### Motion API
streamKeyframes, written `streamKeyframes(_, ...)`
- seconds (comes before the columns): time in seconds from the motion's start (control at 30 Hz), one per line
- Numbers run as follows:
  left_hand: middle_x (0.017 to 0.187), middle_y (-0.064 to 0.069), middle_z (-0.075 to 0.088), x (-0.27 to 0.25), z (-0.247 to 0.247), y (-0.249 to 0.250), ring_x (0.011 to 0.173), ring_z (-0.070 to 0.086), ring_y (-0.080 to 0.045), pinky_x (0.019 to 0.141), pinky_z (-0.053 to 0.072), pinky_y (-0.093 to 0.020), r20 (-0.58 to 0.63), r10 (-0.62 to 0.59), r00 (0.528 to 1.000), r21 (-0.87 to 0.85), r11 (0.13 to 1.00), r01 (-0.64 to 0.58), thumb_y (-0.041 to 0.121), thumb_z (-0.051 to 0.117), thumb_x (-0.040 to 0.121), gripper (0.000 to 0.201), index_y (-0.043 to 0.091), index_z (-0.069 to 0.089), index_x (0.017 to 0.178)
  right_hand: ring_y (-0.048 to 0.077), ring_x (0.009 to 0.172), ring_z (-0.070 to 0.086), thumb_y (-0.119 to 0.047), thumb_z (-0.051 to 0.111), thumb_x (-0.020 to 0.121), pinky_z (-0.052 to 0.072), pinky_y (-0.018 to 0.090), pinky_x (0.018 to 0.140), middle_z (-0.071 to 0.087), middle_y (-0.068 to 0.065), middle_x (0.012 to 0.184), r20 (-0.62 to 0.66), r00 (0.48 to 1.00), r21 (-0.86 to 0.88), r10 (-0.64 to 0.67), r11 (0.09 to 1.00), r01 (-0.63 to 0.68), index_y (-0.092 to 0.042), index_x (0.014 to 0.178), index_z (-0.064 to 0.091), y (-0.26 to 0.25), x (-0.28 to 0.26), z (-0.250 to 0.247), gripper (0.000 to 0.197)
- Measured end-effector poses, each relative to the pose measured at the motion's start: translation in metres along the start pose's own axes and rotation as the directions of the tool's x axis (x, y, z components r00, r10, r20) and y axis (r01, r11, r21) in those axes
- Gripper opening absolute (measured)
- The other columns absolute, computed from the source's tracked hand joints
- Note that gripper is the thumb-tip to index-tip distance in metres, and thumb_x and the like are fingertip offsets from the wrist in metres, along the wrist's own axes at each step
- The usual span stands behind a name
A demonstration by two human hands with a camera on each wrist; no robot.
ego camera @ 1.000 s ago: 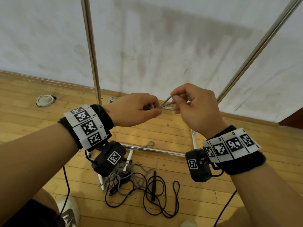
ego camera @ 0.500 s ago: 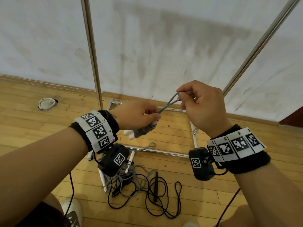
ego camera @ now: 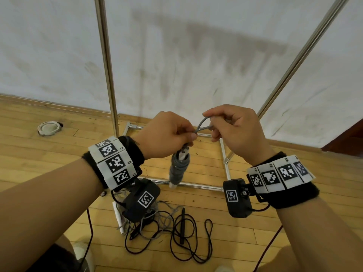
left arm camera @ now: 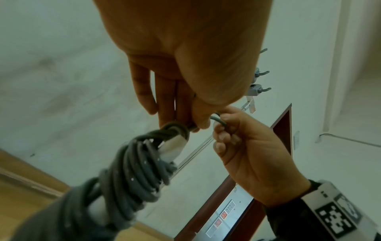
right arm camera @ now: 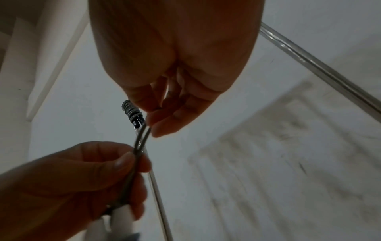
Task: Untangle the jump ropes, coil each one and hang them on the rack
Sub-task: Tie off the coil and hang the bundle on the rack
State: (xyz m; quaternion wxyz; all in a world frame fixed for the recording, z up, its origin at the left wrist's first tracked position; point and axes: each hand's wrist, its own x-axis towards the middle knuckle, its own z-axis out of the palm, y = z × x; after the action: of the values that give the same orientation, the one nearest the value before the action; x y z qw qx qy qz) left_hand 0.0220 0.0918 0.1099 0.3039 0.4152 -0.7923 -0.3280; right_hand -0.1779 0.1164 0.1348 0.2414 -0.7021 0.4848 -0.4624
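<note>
The grey rope (ego camera: 179,166) had been wound tight round its own white handles (left arm camera: 172,150), so it hung as a compact bundle below the left hand (ego camera: 166,134), well above the floor (ego camera: 206,213). That winding kept the cord from spilling loose. A short loop (ego camera: 203,124) stood up from the top of the bundle, and I judged it was left out on purpose, as the eye to slip over a hook (left arm camera: 260,73) on the rack (ego camera: 107,61).

The left hand was closed, thumb and curled fingers pinching the two strands where they left the bundle, which took the weight and stopped the wraps from unwinding. The right hand (ego camera: 233,130) was also closed, its fingertips (right arm camera: 163,128) pinching the top of the loop and holding it up and apart. The two hands were just beside each other, with only the loop between them. The right wrist view showed both strands running from the right fingertips down into the left pinch.

On the floor below, the other ropes (ego camera: 176,232) lay in a tangle of black and grey cord, one black handle (ego camera: 182,225) among them, near the rack's base bars (ego camera: 196,185). By my reading the first rope was coiled but not yet hung, and the rest were untouched. The rack's uprights rose behind the hands, against the wall (ego camera: 196,55).
</note>
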Motion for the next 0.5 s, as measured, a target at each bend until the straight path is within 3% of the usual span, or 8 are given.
streamKeyframes(0.17,0.073,0.006,0.076,-0.006,-0.022,0.008,0.071,0.072,-0.005,0.077,0.061,-0.033,-0.108,-0.001,0.994,-0.027,1.0,-0.002,0.019,0.067,0.093,0.013,0.015,0.079,0.087,0.017,0.087,0.068,-0.019,0.072,0.083,0.06,0.035,0.075,0.069,-0.005,0.091,0.107,0.992,-0.009,-0.072,0.997,0.073,-0.023,0.102,0.071,-0.002,-0.004,-0.01,0.02)
streamKeyframes(0.27,0.075,0.003,0.076,-0.008,-0.031,0.013,0.072,0.073,-0.011,0.077,0.062,-0.039,-0.16,-0.023,0.987,-0.075,0.997,0.011,0.017,0.068,0.092,0.011,0.014,0.078,0.089,0.019,0.093,0.068,-0.024,0.074,0.082,0.06,0.035,0.077,0.066,-0.009,0.098,0.081,0.985,0.046,-0.15,0.988,0.147,-0.026,0.104,0.068,-0.009,-0.003,-0.004,0.022)
streamKeyframes(0.4,0.081,-0.001,0.075,-0.011,-0.037,0.027,0.073,0.075,-0.014,0.071,0.063,-0.033,-0.126,-0.018,0.992,-0.204,0.979,-0.008,0.008,0.065,0.093,0.01,0.012,0.074,0.096,0.02,0.087,0.07,-0.024,0.062,0.096,0.061,0.038,0.071,0.07,0.001,0.095,-0.029,0.993,0.124,-0.119,0.985,0.121,-0.013,0.098,0.066,-0.019,0.003,0.008,0.012)
streamKeyframes(0.5,0.08,0.001,0.074,-0.009,-0.043,0.039,0.074,0.075,-0.012,0.072,0.061,-0.032,-0.078,0.031,0.996,-0.145,0.989,-0.042,0.007,0.065,0.092,0.013,0.018,0.071,0.096,0.022,0.066,0.07,-0.023,0.057,0.098,0.058,0.032,0.061,0.073,0.008,0.08,-0.04,0.999,0.224,-0.031,0.974,0.04,-0.01,0.091,0.063,-0.031,0.009,0.011,0.016)
